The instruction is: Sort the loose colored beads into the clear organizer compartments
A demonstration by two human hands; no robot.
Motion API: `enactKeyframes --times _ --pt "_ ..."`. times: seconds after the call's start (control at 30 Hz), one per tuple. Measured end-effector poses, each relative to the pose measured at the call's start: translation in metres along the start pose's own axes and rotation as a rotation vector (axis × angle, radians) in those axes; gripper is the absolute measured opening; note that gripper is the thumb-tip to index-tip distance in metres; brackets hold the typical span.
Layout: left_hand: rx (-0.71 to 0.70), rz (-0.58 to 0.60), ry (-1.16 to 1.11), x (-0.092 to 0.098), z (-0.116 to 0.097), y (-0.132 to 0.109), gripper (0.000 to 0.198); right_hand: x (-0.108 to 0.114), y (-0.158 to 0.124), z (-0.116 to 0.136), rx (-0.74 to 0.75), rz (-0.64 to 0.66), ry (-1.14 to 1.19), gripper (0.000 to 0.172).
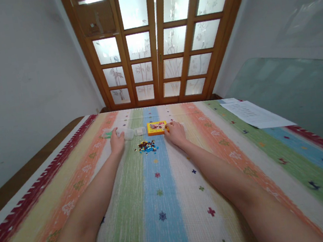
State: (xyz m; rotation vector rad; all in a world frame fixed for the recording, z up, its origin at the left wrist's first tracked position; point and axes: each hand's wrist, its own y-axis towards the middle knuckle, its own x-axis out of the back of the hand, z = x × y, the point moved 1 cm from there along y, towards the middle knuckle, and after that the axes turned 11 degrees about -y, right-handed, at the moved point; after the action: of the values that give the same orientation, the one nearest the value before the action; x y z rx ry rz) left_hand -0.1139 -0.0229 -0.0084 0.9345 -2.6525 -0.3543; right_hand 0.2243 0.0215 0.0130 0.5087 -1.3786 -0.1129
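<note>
My left hand (pixel 117 140) rests on the table at the left of the group, thumb and forefinger around the near-left end of a clear plastic container (pixel 128 133). Left of that hand lies another clear piece (pixel 107 134) with something green in it. My right hand (pixel 176 132) has its fingers curled over the right end of a flat yellow box (pixel 155 128) with a picture on its top. Between the container and the box sits a small clear tray (pixel 140 131). Nearer to me is a loose pile of tiny bricks (pixel 147 146), mostly blue, brown and yellow.
A striped, patterned cloth (pixel 159 193) covers the long table. White printed sheets (pixel 253 114) lie on its right side. Beyond the far edge stand wooden doors (pixel 156 65) with frosted panes. A glass panel (pixel 292 90) leans by the right wall.
</note>
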Motion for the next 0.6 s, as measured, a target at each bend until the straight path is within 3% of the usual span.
enactKeyframes --times 0.3,0.4,0.6 --pt "-0.290 0.175 0.427 0.000 -0.007 -0.011 0.043 -0.004 0.006 -0.007 0.070 0.011 0.026 0.032" --pt "-0.353 0.178 0.508 0.003 -0.016 -0.017 0.034 -0.004 0.006 -0.010 0.088 0.024 0.034 0.032" --pt "-0.434 0.312 0.545 -0.005 -0.026 -0.024 0.030 -0.008 0.005 -0.007 0.057 -0.013 0.044 0.031"
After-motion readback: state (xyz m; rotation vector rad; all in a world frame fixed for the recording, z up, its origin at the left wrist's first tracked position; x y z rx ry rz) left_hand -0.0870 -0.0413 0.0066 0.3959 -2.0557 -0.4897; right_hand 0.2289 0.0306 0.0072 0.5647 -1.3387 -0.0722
